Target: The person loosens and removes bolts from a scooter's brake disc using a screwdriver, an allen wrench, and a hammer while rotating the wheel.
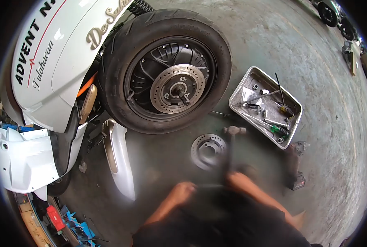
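My right hand is closed round the handle of a hammer, its head pointing away from me. My left hand is closed on a thin metal rod that sticks out to the right, blurred; its exact kind does not show. Just beyond my hands a drilled brake disc lies flat on the floor. Farther off, a scooter wheel carries another brake disc round its protruding axle.
A metal tray of tools and sockets stands right of the wheel. On the left are the white scooter body and a loose white cover. A cordless power tool, blurred, stands at right. Parked vehicles are far right.
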`<move>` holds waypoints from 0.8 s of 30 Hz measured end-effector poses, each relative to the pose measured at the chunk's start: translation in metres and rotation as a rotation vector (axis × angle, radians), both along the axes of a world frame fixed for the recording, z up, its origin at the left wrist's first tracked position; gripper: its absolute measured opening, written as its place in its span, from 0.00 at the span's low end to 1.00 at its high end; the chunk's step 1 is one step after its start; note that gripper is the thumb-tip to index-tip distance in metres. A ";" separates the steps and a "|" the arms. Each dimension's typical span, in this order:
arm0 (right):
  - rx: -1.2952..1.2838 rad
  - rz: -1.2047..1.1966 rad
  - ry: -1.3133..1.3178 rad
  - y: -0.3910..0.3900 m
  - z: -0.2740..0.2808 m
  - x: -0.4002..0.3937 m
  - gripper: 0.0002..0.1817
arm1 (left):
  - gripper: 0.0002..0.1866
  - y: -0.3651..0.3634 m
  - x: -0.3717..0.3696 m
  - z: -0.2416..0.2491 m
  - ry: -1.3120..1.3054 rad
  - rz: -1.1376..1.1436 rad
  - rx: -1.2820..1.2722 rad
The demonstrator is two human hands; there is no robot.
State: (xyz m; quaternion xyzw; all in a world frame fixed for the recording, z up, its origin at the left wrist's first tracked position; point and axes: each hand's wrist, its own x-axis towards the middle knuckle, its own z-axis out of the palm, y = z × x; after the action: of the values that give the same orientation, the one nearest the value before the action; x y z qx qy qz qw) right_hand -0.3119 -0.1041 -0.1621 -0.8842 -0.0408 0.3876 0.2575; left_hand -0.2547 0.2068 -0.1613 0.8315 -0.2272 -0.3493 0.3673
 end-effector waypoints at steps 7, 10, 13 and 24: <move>0.099 -0.024 0.025 -0.047 0.014 0.037 0.16 | 0.14 -0.006 0.035 0.048 -0.055 -0.210 0.313; 0.197 -0.188 -0.190 -0.095 0.025 0.052 0.12 | 0.14 0.004 0.047 0.057 -0.114 -0.135 0.289; 0.245 -0.475 -0.298 -0.145 0.054 0.068 0.11 | 0.15 0.009 0.055 0.068 -0.118 0.014 0.376; 0.013 -0.795 -0.412 -0.180 -0.007 0.035 0.16 | 0.16 -0.014 0.044 0.055 -0.078 -0.133 0.520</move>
State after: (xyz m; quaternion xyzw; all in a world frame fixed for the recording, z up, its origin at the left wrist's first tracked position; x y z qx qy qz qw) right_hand -0.2769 -0.2841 -0.1696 -0.8882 0.2493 0.0740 0.3787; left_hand -0.2106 0.1923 -0.1060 0.8940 -0.1982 -0.3869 0.1085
